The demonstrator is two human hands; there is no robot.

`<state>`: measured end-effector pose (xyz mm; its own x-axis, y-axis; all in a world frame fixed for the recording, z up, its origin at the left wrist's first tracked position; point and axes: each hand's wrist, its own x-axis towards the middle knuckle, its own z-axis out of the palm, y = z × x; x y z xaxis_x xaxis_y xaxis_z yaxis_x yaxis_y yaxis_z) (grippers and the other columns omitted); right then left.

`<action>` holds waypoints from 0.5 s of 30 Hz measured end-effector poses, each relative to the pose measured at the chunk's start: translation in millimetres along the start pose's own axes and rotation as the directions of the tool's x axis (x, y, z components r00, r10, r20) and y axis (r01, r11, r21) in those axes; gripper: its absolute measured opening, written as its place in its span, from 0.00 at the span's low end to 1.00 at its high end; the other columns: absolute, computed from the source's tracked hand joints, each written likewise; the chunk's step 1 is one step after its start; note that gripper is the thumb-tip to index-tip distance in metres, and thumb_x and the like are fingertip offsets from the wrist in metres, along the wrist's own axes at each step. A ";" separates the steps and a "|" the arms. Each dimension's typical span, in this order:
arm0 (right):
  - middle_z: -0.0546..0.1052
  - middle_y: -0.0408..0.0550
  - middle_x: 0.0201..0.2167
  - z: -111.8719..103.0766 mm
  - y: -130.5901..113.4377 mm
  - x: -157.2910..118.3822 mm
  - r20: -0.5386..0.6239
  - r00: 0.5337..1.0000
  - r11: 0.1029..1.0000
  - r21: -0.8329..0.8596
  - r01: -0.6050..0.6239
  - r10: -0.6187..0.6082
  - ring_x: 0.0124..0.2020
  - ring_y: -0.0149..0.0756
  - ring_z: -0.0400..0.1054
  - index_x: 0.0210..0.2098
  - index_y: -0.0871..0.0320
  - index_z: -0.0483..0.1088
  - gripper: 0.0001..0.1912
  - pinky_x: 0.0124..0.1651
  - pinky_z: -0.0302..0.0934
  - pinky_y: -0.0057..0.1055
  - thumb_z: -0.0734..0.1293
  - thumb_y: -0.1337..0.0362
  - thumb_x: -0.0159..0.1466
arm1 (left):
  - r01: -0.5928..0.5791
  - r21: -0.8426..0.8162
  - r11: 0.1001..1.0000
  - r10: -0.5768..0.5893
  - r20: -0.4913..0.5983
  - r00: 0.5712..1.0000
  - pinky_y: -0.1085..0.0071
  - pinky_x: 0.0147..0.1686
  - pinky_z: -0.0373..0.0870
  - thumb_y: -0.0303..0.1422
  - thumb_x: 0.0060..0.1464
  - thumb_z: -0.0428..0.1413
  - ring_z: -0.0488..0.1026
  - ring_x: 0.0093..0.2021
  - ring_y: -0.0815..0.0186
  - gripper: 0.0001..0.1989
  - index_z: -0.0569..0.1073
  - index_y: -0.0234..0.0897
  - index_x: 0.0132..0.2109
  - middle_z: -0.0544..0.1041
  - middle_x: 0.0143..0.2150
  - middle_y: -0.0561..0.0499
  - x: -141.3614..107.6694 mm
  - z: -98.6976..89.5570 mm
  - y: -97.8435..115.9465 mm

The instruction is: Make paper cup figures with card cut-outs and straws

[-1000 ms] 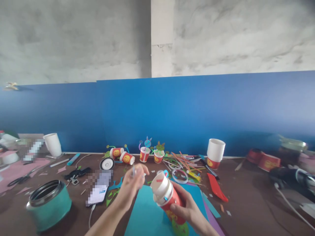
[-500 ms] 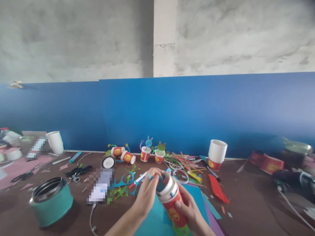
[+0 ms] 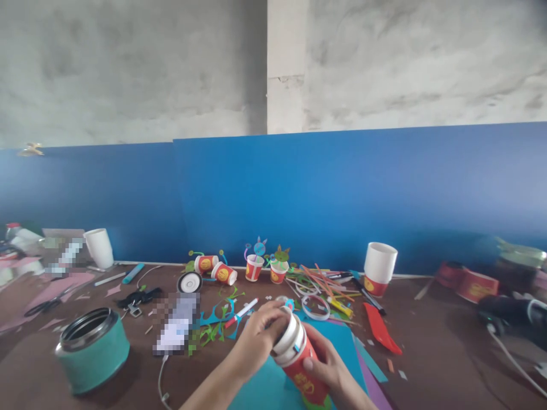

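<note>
A red and white paper cup [image 3: 302,370] is tilted in front of me, its white rim up and to the left. Wrapped around its right side, my right hand [image 3: 331,364] grips it with the thumb across the front. My left hand [image 3: 260,336] is at the cup's mouth, fingers bent and dipping inside the rim. What those fingertips pinch is hidden. A small blue piece shows on the rim, and a bit of green shows at the cup's lower end. Beneath the cup lies a sheet of blue paper [image 3: 260,387].
Small decorated cups [image 3: 254,267] stand by the blue partition [image 3: 273,193]. Straws [image 3: 318,282], a white tape roll [image 3: 316,307] and a marker [image 3: 242,312] lie beyond my hands. Stacked white cups [image 3: 380,263] and a red strip [image 3: 380,329] are right; a teal container [image 3: 94,361] is left.
My left fingers have moved deeper into the cup's mouth, and the dark blue-green thing seen there before is now covered. My right hand keeps its grip.
</note>
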<state>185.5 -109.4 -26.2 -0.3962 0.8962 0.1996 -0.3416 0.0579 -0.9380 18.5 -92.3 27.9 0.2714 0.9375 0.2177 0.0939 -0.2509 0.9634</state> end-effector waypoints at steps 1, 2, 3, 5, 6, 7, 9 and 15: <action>0.76 0.51 0.45 -0.3 0.2 0.3 0.002 1.000 1.000 0.011 0.005 -0.005 0.45 0.50 0.70 0.53 0.55 0.67 0.35 0.47 0.62 0.42 0.73 0.48 0.49 | 0.007 0.020 1.000 -0.007 0.005 1.000 0.58 0.57 0.54 0.38 0.53 0.54 0.64 0.55 0.51 0.11 0.79 0.38 0.33 0.72 0.54 0.43 0.9 0.0 1.4; 0.76 0.51 0.45 -0.5 0.5 0.5 0.005 1.000 1.000 0.022 0.006 -0.006 0.45 0.49 0.70 0.53 0.55 0.67 0.35 0.47 0.62 0.41 0.73 0.48 0.49 | 0.010 0.041 0.999 -0.009 -0.005 1.000 0.59 0.57 0.54 0.36 0.51 0.56 0.64 0.55 0.51 0.09 0.79 0.38 0.31 0.72 0.53 0.43 1.1 -0.3 2.3; 0.76 0.51 0.45 -0.5 0.9 0.7 0.009 1.000 1.000 0.030 0.001 -0.001 0.45 0.49 0.70 0.53 0.54 0.67 0.35 0.47 0.62 0.41 0.73 0.49 0.49 | 0.007 0.061 0.998 -0.005 -0.030 1.000 0.60 0.56 0.54 0.34 0.49 0.57 0.65 0.54 0.52 0.07 0.79 0.38 0.29 0.72 0.52 0.43 1.0 -0.9 2.6; 0.76 0.51 0.46 0.2 1.8 0.9 0.019 1.000 0.999 0.042 -0.013 0.013 0.45 0.48 0.70 0.53 0.54 0.67 0.34 0.46 0.62 0.40 0.73 0.50 0.49 | -0.007 0.090 0.996 0.014 -0.069 0.998 0.62 0.53 0.58 0.29 0.45 0.59 0.67 0.50 0.55 0.04 0.76 0.36 0.25 0.72 0.47 0.44 0.6 -2.4 2.2; 0.76 0.51 0.46 0.8 2.4 0.9 0.029 0.999 0.999 0.048 -0.017 0.015 0.45 0.48 0.70 0.52 0.54 0.67 0.34 0.46 0.62 0.40 0.73 0.51 0.49 | -0.017 0.085 0.996 0.024 -0.081 0.996 0.64 0.50 0.60 0.27 0.43 0.59 0.69 0.46 0.57 0.02 0.75 0.36 0.24 0.73 0.43 0.45 0.6 -3.1 1.6; 0.76 0.51 0.46 1.5 3.1 1.1 0.040 0.999 0.998 0.054 -0.014 0.012 0.46 0.48 0.69 0.52 0.54 0.67 0.33 0.47 0.62 0.40 0.74 0.51 0.49 | -0.020 0.071 0.997 0.027 -0.094 0.995 0.66 0.46 0.62 0.25 0.41 0.59 0.70 0.43 0.59 0.02 0.73 0.35 0.25 0.73 0.40 0.47 1.0 -3.4 0.8; 0.76 0.50 0.46 2.7 4.9 1.7 0.062 0.998 0.998 0.069 -0.005 0.001 0.46 0.48 0.69 0.52 0.54 0.67 0.34 0.47 0.62 0.40 0.74 0.51 0.48 | -0.002 0.052 0.999 0.009 -0.128 0.992 0.68 0.40 0.64 0.25 0.42 0.59 0.70 0.37 0.62 0.03 0.71 0.36 0.27 0.73 0.33 0.50 2.1 -3.3 -0.9; 0.77 0.51 0.46 1.0 11.9 5.0 -0.011 1.000 0.991 0.132 0.010 -0.009 0.47 0.49 0.70 0.52 0.54 0.68 0.33 0.51 0.60 0.42 0.73 0.51 0.49 | -0.205 0.263 0.943 0.255 -0.172 0.952 0.63 0.51 0.62 0.37 0.62 0.41 0.69 0.49 0.58 0.18 0.75 0.36 0.42 0.76 0.45 0.43 -7.0 3.9 -9.1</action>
<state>178.6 -104.7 -36.1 -0.3842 0.9003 0.2047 -0.4549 0.0083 -0.8905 19.5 -97.6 17.0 0.1179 0.8697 0.4793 0.2844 -0.4920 0.8228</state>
